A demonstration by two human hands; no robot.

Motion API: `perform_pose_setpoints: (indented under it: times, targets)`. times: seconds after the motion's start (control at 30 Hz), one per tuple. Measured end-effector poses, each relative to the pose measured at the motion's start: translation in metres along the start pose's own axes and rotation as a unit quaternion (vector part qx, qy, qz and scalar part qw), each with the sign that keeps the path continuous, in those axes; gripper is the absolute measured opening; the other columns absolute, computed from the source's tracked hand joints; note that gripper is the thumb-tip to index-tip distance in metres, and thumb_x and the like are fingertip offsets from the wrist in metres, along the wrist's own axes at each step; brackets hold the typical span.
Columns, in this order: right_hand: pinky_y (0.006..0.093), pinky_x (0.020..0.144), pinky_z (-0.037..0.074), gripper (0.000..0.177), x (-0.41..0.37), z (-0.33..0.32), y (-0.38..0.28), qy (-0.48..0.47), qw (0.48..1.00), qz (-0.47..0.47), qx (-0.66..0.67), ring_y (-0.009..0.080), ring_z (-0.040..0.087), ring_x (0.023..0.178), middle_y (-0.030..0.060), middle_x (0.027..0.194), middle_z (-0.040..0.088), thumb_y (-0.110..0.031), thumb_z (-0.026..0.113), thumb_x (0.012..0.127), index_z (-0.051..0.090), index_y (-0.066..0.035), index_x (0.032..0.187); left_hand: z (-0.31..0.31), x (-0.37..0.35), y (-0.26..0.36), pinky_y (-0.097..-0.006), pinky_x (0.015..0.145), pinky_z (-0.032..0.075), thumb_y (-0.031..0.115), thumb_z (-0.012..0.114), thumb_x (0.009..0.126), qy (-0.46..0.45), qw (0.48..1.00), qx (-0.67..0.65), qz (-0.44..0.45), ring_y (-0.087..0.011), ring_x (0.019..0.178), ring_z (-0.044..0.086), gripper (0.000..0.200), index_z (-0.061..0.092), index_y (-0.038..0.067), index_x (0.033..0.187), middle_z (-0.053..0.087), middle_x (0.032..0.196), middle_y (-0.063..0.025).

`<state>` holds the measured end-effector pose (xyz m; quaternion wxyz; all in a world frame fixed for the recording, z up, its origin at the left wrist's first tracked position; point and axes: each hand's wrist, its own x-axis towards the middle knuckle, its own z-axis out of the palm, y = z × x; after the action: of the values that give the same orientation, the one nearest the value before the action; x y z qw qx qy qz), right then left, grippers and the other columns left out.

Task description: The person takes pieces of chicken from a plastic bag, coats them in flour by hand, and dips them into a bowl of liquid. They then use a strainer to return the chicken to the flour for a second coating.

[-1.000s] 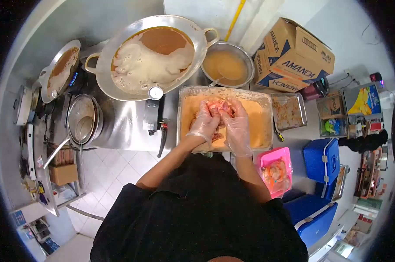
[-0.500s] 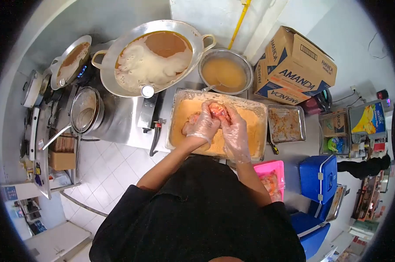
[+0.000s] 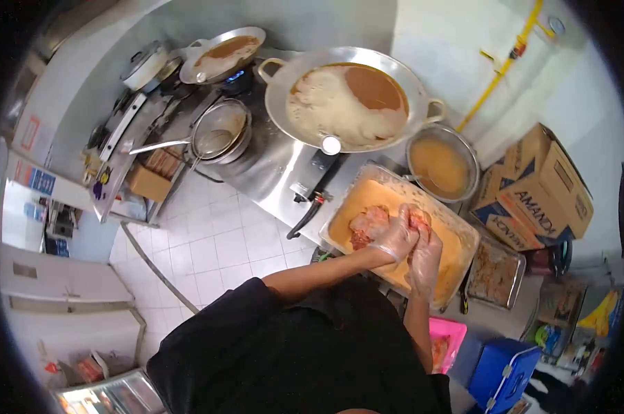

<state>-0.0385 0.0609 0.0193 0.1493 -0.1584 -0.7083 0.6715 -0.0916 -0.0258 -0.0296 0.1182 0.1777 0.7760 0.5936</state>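
Both hands wear clear plastic gloves and are over a metal tray (image 3: 329,231) of orange-tan powdery coating. My left hand (image 3: 395,240) and my right hand (image 3: 424,261) are closed together around a piece of raw chicken (image 3: 420,219), whose reddish top shows between the fingers. More raw chicken (image 3: 371,224) lies in the coating just left of my left hand. The fingers partly hide the held piece.
Behind the tray, a large wok (image 3: 277,103) holds foamy brown oil; a bowl (image 3: 442,165) of cloudy liquid stands beside it. Strainers (image 3: 219,131) sit at left. Right are cardboard boxes (image 3: 543,200), a crumb-covered tray (image 3: 495,272), a pink tray (image 3: 457,338) and a blue cooler (image 3: 503,372).
The camera view has turned, so the tray, wok and boxes appear farther right and tilted. Both hands remain on the chicken piece, and the chicken beside my left hand is more exposed.
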Motion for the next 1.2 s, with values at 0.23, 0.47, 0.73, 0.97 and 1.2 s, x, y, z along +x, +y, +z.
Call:
perform_pose_setpoints:
  times: [0.23, 0.47, 0.73, 0.97, 1.2]
  targets:
    - [0.0233, 0.047, 0.04, 0.035, -0.005, -0.002, 0.042, 0.034, 0.97, 0.197, 0.142, 0.0084, 0.054, 0.056, -0.0001, 0.075, 0.06, -0.036, 0.05, 0.101, 0.065, -0.004, 0.104, -0.009, -0.009, 0.005, -0.0424, 0.082, 0.047, 0.012, 0.044, 0.092, -0.034, 0.997, -0.058, -0.021, -0.0373, 0.094, 0.061, 0.038, 0.034, 0.005, 0.128, 0.058, 0.098, -0.0225]
    - [0.0255, 0.058, 0.05, 0.043, -0.008, 0.006, 0.062, 0.089, 0.954, 0.168, 0.234, 0.0144, 0.064, 0.074, 0.0042, 0.091, 0.068, -0.046, 0.048, 0.1, 0.061, -0.006, 0.11, -0.01, -0.004, -0.017, -0.0328, 0.081, 0.048, 0.011, 0.04, 0.092, -0.099, 0.956, -0.258, -0.102, -0.0221, 0.091, 0.056, 0.042, 0.034, 0.006, 0.133, 0.053, 0.102, -0.0106]
    - [0.0311, 0.078, 0.055, 0.05, -0.003, 0.016, 0.046, 0.121, 0.891, 0.224, 0.376, 0.0183, 0.065, 0.094, 0.0077, 0.11, 0.065, -0.048, 0.05, 0.098, 0.055, -0.006, 0.123, -0.014, -0.001, 0.002, -0.0345, 0.081, 0.049, 0.019, 0.042, 0.093, -0.081, 0.868, -0.453, -0.185, -0.0209, 0.092, 0.057, 0.049, 0.033, 0.006, 0.139, 0.053, 0.11, -0.0131]
    - [0.0343, 0.083, 0.049, 0.058, -0.051, -0.032, 0.069, 0.121, 0.978, 0.148, 0.078, 0.0238, 0.06, 0.095, 0.0109, 0.111, 0.063, -0.054, 0.042, 0.099, 0.054, -0.003, 0.125, -0.021, 0.016, -0.035, -0.0393, 0.072, 0.05, 0.024, 0.052, 0.085, -0.107, 0.981, 0.052, -0.151, -0.0282, 0.09, 0.063, 0.042, 0.047, 0.009, 0.124, 0.063, 0.093, -0.0168]
    - [0.0352, 0.085, 0.049, 0.044, -0.209, -0.172, 0.168, 0.305, 0.88, 0.059, -0.36, 0.0254, 0.058, 0.106, 0.0148, 0.122, 0.057, -0.037, 0.045, 0.1, 0.05, -0.003, 0.127, -0.028, 0.018, -0.088, -0.0358, 0.07, 0.055, 0.018, 0.072, 0.08, -0.217, 0.95, 0.217, 0.059, -0.023, 0.087, 0.066, 0.027, 0.062, 0.005, 0.101, 0.066, 0.102, -0.0143]
